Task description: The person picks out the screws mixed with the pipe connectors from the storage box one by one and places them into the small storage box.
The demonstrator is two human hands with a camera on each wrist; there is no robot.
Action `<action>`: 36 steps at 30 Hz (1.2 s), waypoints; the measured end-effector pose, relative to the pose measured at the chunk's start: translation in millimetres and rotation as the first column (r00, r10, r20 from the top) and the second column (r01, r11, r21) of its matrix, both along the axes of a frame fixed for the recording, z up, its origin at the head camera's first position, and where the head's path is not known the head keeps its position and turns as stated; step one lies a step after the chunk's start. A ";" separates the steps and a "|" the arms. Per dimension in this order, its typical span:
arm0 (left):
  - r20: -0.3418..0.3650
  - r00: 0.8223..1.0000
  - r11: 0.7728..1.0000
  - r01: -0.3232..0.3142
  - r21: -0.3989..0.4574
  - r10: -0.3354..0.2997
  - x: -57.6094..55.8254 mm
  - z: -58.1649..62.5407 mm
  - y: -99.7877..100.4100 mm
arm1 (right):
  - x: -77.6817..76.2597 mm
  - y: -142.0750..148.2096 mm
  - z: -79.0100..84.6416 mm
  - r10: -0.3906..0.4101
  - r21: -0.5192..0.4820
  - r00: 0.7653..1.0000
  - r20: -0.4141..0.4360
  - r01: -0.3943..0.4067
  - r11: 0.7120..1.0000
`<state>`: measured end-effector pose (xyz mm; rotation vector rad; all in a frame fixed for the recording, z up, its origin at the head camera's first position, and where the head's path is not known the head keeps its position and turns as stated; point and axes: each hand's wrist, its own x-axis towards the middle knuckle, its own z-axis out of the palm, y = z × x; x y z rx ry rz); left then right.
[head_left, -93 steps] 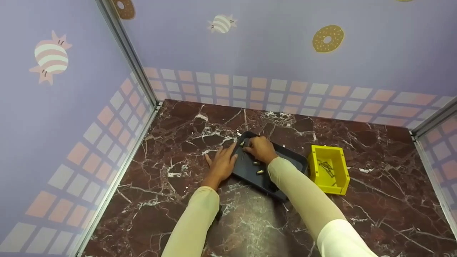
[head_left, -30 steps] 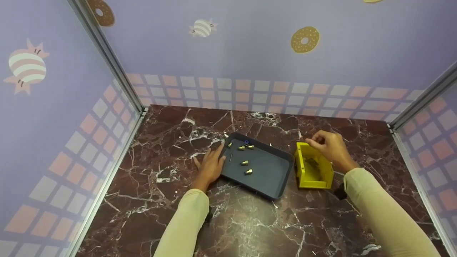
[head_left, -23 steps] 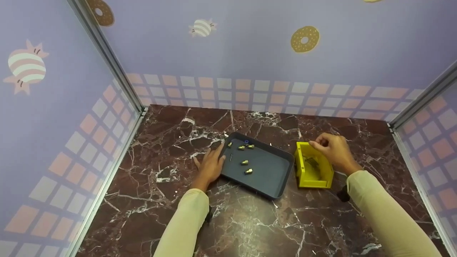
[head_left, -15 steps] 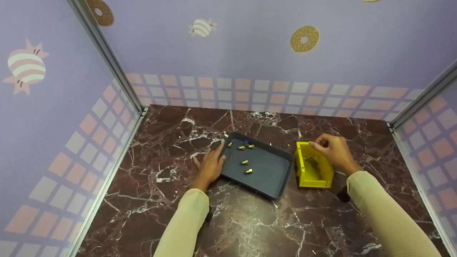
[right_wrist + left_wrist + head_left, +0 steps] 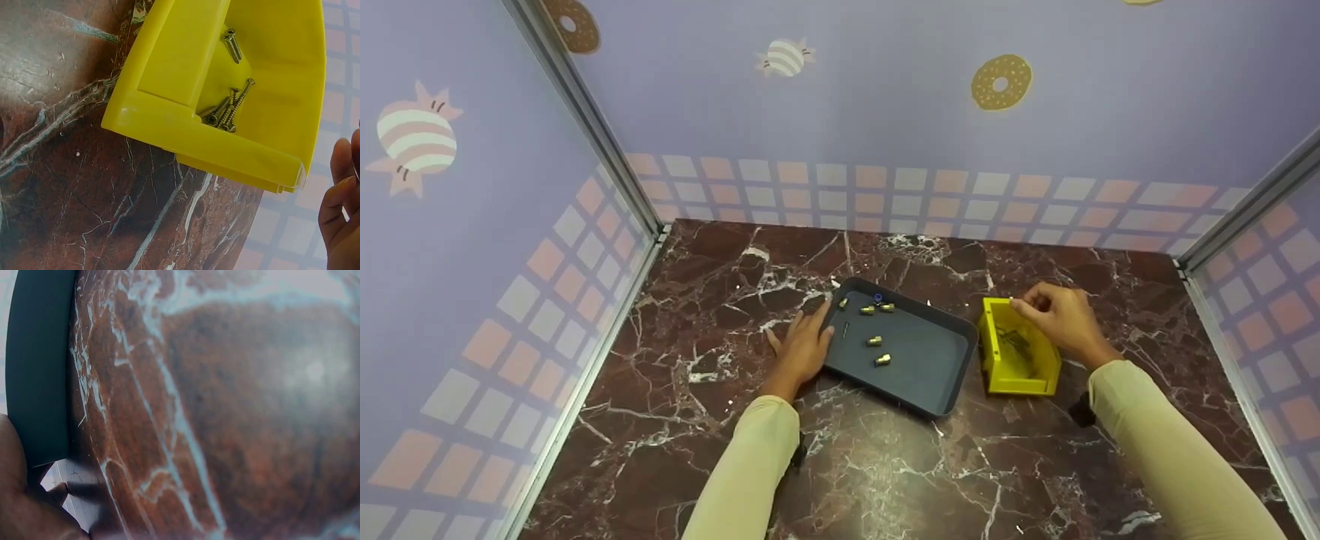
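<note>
My left hand (image 5: 801,349) rests against the left rim of a dark grey tray (image 5: 919,382), fingers stretched along it. The tray's wall (image 5: 39,365) also shows in the left wrist view. Inside lie several brass fittings (image 5: 883,361), one with a blue end (image 5: 877,298), and a thin screw (image 5: 846,330). Over the back of a yellow bin (image 5: 1020,386) hovers my right hand (image 5: 1061,319), thumb and index finger pinched together. A sliver of metal, seemingly a screw (image 5: 358,169), shows between these fingers at the right wrist view's edge. Several screws (image 5: 228,112) lie in the bin.
The tray and bin stand side by side on a dark red marbled tabletop (image 5: 675,450). Patterned panels (image 5: 885,112) close off the back and both sides, with metal posts in the corners.
Since the earliest frame my right hand has left the tray and gone right, to above the yellow bin. Over the last second it has barely moved. The left hand stays at the tray.
</note>
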<state>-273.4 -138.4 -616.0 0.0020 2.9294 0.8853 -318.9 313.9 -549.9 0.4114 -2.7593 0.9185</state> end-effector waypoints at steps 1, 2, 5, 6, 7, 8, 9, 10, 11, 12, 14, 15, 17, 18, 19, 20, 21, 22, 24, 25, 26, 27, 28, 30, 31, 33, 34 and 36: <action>0.001 1.000 1.000 0.000 -0.002 0.000 -0.1 -0.3 -0.1 | -0.2 -0.4 0.0 0.000 -0.003 1.000 0.002 0.000 1.000; 0.001 1.000 1.000 0.000 -0.003 0.000 -0.2 -0.4 -0.3 | -0.5 -1.0 0.1 -0.001 -0.006 1.000 0.004 0.002 1.000; 0.002 1.000 1.000 -0.003 -0.004 0.003 -0.3 -0.9 -1.1 | -1.8 -4.1 0.2 0.000 -0.011 1.000 0.002 0.000 1.000; 0.001 1.000 1.000 -0.004 -0.002 0.004 -0.5 -1.0 -1.3 | -2.4 -5.7 0.1 0.002 -0.011 1.000 -0.001 -0.002 1.000; 0.000 1.000 1.000 -0.006 0.001 0.006 -0.5 -0.9 -1.5 | -3.0 -7.7 -0.2 0.006 -0.012 1.000 -0.004 -0.006 1.000; -0.003 1.000 1.000 -0.006 0.002 0.006 -0.7 -1.3 -1.6 | -3.7 -9.9 -0.7 0.010 -0.012 1.000 -0.007 -0.010 1.000; -0.004 1.000 1.000 -0.007 0.001 0.007 -0.7 -1.5 -1.6 | -4.4 -12.9 -1.2 0.017 -0.013 1.000 -0.011 -0.017 1.000; -0.007 1.000 1.000 -0.007 0.001 0.007 -0.9 -1.7 -1.5 | -5.1 -16.1 -2.0 0.024 -0.014 1.000 -0.015 -0.024 1.000; -0.009 1.000 1.000 -0.008 -0.001 0.008 -1.0 -2.0 -1.5 | -5.9 -19.9 -2.8 0.032 -0.017 0.999 -0.020 -0.033 0.999; -0.011 1.000 1.000 -0.009 -0.005 0.008 -1.1 -2.3 -1.4 | -6.9 -24.4 -3.5 0.040 -0.020 0.999 -0.026 -0.040 0.999; -0.015 1.000 1.000 -0.008 -0.010 0.008 -1.1 -2.9 -1.0 | -8.5 -35.0 -4.2 0.058 -0.029 0.998 -0.040 -0.059 0.998; -0.017 1.000 1.000 -0.009 -0.009 0.009 -0.9 -2.6 -0.9 | -9.2 -41.1 -4.2 0.066 -0.033 0.997 -0.048 -0.067 0.997; -0.021 1.000 1.000 -0.007 -0.002 0.007 -0.6 -2.1 -0.6 | -10.4 -53.8 -3.9 0.081 -0.043 0.995 -0.056 -0.084 0.996; -0.019 1.000 1.000 -0.006 0.001 0.006 -0.3 -1.7 -0.5 | -10.5 -60.5 -3.6 0.089 -0.055 0.995 -0.054 -0.092 0.994; -0.019 1.000 1.000 -0.005 0.003 0.005 0.0 -1.1 -0.4 | -10.7 -67.1 -3.4 0.097 -0.065 0.994 -0.053 -0.101 0.993; -0.018 1.000 1.000 -0.004 0.005 0.004 0.3 -0.6 -0.3 | -11.0 -73.9 -3.0 0.106 -0.076 0.993 -0.052 -0.110 0.991; -0.018 1.000 1.000 -0.002 0.007 0.002 0.6 -0.1 -0.1 | -11.2 -80.8 -3.0 0.112 -0.090 0.993 -0.048 -0.116 0.989; -0.015 1.000 1.000 0.000 0.005 0.000 0.8 0.4 0.2 | -11.5 -87.6 -3.0 0.120 -0.102 0.992 -0.044 -0.124 0.987; -0.011 1.000 1.000 0.001 -0.003 -0.001 1.0 0.8 0.6 | -12.3 -101.4 -3.2 0.140 -0.117 0.989 -0.044 -0.144 0.983; -0.009 1.000 1.000 0.001 -0.007 -0.001 1.0 0.9 0.8 | -13.1 -108.2 -3.4 0.151 -0.117 0.987 -0.051 -0.156 0.981; -0.009 1.000 1.000 0.001 -0.011 -0.001 0.9 1.0 0.9 | -13.8 -114.9 -3.4 0.161 -0.118 0.986 -0.053 -0.166 0.979; -0.009 1.000 1.000 0.001 -0.011 -0.001 0.9 1.0 0.9 | -14.5 -121.2 -3.5 0.169 -0.118 0.984 -0.054 -0.175 0.978; -0.009 1.000 1.000 0.000 -0.011 0.000 1.1 1.3 1.0 | -15.2 -127.2 -3.5 0.177 -0.115 0.983 -0.053 -0.182 0.977; -0.009 1.000 1.000 -0.003 -0.010 0.002 1.0 1.3 0.6 | -16.6 -138.6 -3.2 0.192 -0.118 0.980 -0.048 -0.196 0.974; -0.011 1.000 1.000 -0.003 -0.012 0.003 1.0 1.3 0.4 | -17.5 -143.8 -3.4 0.197 -0.121 0.979 -0.044 -0.201 0.972; -0.013 1.000 1.000 -0.002 -0.009 0.002 1.4 1.4 0.2 | -18.7 -153.6 -3.4 0.209 -0.137 0.978 -0.027 -0.211 0.968; -0.013 1.000 1.000 -0.002 -0.007 0.001 1.5 1.5 0.2 | -19.4 -158.3 -3.9 0.219 -0.148 0.976 -0.019 -0.219 0.965; -0.014 1.000 1.000 0.000 -0.005 0.000 1.8 1.6 -0.3 | -20.8 -167.2 -5.5 0.240 -0.164 0.971 -0.008 -0.238 0.957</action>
